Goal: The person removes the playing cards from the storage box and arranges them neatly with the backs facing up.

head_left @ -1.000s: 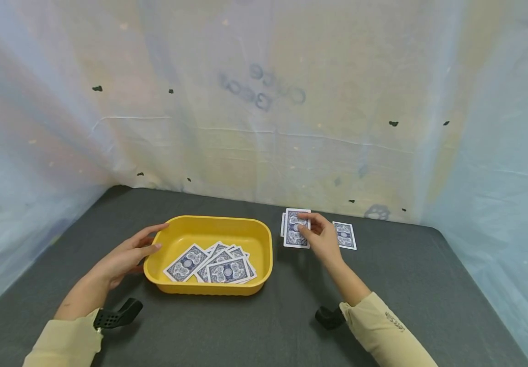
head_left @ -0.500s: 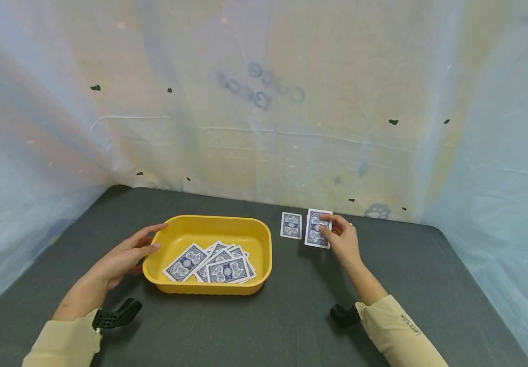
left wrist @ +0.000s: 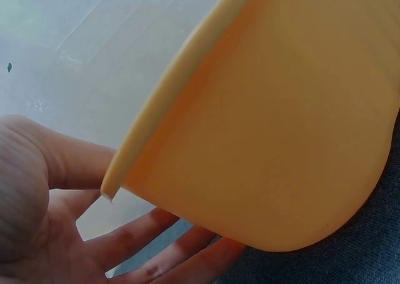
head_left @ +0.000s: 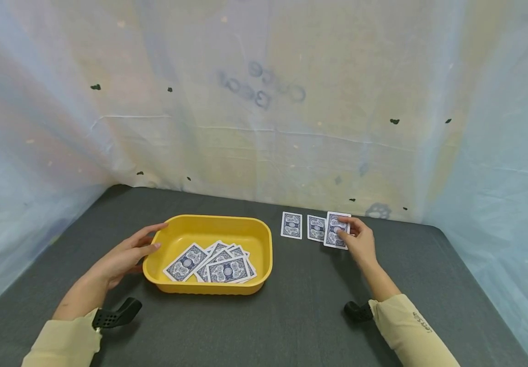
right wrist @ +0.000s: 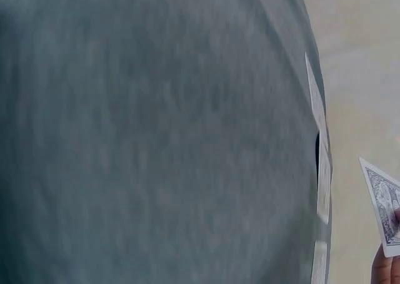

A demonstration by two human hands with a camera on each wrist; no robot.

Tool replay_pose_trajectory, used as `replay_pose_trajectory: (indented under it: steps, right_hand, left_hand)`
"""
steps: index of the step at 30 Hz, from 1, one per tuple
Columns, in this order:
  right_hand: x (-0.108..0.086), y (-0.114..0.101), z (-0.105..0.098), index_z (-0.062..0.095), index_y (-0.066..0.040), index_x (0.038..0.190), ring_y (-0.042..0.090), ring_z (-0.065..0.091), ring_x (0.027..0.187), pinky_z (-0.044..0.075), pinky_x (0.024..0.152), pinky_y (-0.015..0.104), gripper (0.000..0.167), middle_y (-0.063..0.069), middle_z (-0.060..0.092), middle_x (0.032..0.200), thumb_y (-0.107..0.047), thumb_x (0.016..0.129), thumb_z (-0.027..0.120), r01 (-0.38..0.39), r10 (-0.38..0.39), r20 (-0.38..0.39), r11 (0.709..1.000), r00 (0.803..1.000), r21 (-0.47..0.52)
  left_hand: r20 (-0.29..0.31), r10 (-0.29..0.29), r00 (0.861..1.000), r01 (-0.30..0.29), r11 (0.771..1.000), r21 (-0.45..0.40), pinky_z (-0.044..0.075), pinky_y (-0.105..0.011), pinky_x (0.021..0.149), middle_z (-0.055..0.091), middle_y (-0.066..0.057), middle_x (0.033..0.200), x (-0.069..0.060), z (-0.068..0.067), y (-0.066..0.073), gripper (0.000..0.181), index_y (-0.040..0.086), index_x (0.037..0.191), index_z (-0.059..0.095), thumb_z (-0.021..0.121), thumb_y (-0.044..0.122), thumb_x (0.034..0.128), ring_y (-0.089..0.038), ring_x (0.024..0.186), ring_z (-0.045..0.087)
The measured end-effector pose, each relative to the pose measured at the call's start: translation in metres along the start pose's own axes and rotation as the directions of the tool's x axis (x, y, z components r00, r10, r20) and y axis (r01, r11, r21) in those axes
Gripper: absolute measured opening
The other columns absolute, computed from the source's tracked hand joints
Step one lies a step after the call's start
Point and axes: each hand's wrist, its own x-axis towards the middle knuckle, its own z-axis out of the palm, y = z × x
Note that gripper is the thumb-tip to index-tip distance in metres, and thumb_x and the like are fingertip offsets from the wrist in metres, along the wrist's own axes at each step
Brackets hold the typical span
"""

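In the head view my right hand (head_left: pixel 359 240) pinches a blue-backed playing card (head_left: pixel 333 233) between thumb and fingers, above the far side of the table. That card overlaps a second card (head_left: pixel 315 228) lying face down; another face-down card (head_left: pixel 291 225) lies to its left. A third card edge (right wrist: pixel 319 262) shows in the right wrist view. At the left, my left hand (head_left: pixel 124 257) grips the end of a yellow tray (head_left: pixel 220 289), thumb at the rim and fingers (left wrist: pixel 134 237) along the outer wall. Several blue-backed cards (head_left: pixel 228 270) lie overlapping inside the tray.
A dark grey cloth covers the table (head_left: pixel 291 321). Pale translucent sheeting (head_left: pixel 264 153) hangs behind it and along both sides, close to the table's back edge. Each wrist wears a black device (head_left: pixel 358 311).
My right hand has moved right along the row with the pinched card, uncovering the left and middle cards and now covering the right one. The left hand and tray have stayed still.
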Motion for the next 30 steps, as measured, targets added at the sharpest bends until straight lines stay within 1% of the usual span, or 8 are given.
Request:
replay_pose_trajectory:
  steps: [3, 5, 8, 11, 16, 21, 30]
  right_hand:
    - [0.004, 0.004, -0.007, 0.064, 0.001, 0.117, -0.005, 0.051, 0.070, 0.044, 0.060, 0.012, 0.031, 0.023, 0.065, 0.104, 0.002, 0.086, 0.062, -0.005, 0.005, -0.006, 0.999, 1.000, -0.042]
    - [0.007, 0.007, -0.012, 0.064, 0.001, 0.118, -0.005, 0.051, 0.072, 0.043, 0.060, 0.012, 0.032, 0.025, 0.064, 0.107, 0.002, 0.086, 0.061, -0.010, 0.009, -0.010, 0.998, 1.000, -0.068]
    - [0.010, 0.011, -0.018, 0.063, 0.000, 0.120, -0.002, 0.051, 0.076, 0.042, 0.061, 0.012, 0.034, 0.025, 0.063, 0.112, 0.002, 0.086, 0.059, -0.024, 0.023, -0.015, 0.993, 1.000, -0.113]
    - [0.012, 0.015, -0.023, 0.062, 0.000, 0.120, 0.001, 0.052, 0.077, 0.042, 0.060, 0.012, 0.035, 0.025, 0.062, 0.112, 0.003, 0.085, 0.058, -0.034, 0.031, -0.022, 0.989, 0.999, -0.144]
    - [0.015, 0.019, -0.029, 0.061, 0.001, 0.120, 0.003, 0.050, 0.075, 0.042, 0.057, 0.014, 0.036, 0.026, 0.062, 0.109, 0.005, 0.084, 0.057, -0.048, 0.043, -0.034, 0.983, 0.998, -0.177]
    - [0.016, 0.021, -0.035, 0.060, 0.000, 0.121, 0.005, 0.050, 0.076, 0.042, 0.056, 0.014, 0.038, 0.025, 0.061, 0.109, 0.006, 0.084, 0.055, -0.071, 0.065, -0.040, 0.980, 0.997, -0.187]
    - [0.022, 0.028, -0.048, 0.060, -0.002, 0.124, 0.013, 0.051, 0.078, 0.041, 0.056, 0.017, 0.041, 0.024, 0.060, 0.109, 0.003, 0.083, 0.053, -0.106, 0.090, -0.074, 0.958, 0.993, -0.266]
  left_hand:
    - [0.003, 0.000, 1.000, 0.000, 1.000, -0.007, 0.043, -0.061, 0.097, 0.012, -0.030, 0.154, -0.001, 0.000, 0.000, 0.066, 0.021, 0.155, 0.013, 0.050, 0.030, 0.1004, -0.047, 0.132, 0.031]
    - [0.005, 0.002, 1.000, -0.002, 1.000, -0.011, 0.042, -0.062, 0.097, 0.012, -0.030, 0.154, -0.001, -0.001, -0.001, 0.066, 0.021, 0.155, 0.013, 0.050, 0.030, 0.1003, -0.047, 0.133, 0.031]
    - [0.008, 0.004, 1.000, -0.003, 1.000, -0.016, 0.041, -0.062, 0.098, 0.011, -0.030, 0.154, -0.001, -0.001, -0.001, 0.066, 0.021, 0.155, 0.013, 0.049, 0.030, 0.1005, -0.047, 0.133, 0.029]
    - [0.007, 0.003, 1.000, -0.002, 1.000, -0.018, 0.041, -0.062, 0.098, 0.010, -0.030, 0.155, -0.001, 0.000, -0.001, 0.066, 0.021, 0.155, 0.013, 0.049, 0.030, 0.1005, -0.048, 0.134, 0.029]
    - [-0.004, -0.003, 1.000, 0.003, 1.000, -0.011, 0.043, -0.061, 0.097, 0.012, -0.029, 0.154, -0.002, 0.001, 0.000, 0.066, 0.022, 0.155, 0.014, 0.050, 0.030, 0.1003, -0.047, 0.132, 0.032]
    - [-0.007, -0.011, 1.000, 0.011, 1.000, -0.012, 0.042, -0.062, 0.097, 0.012, -0.029, 0.154, -0.002, 0.001, 0.000, 0.066, 0.022, 0.155, 0.014, 0.050, 0.030, 0.1002, -0.047, 0.133, 0.031]
    - [-0.010, -0.006, 1.000, 0.006, 1.000, -0.022, 0.041, -0.062, 0.097, 0.013, -0.029, 0.154, -0.002, 0.002, 0.000, 0.066, 0.022, 0.155, 0.015, 0.050, 0.030, 0.1001, -0.046, 0.132, 0.032]
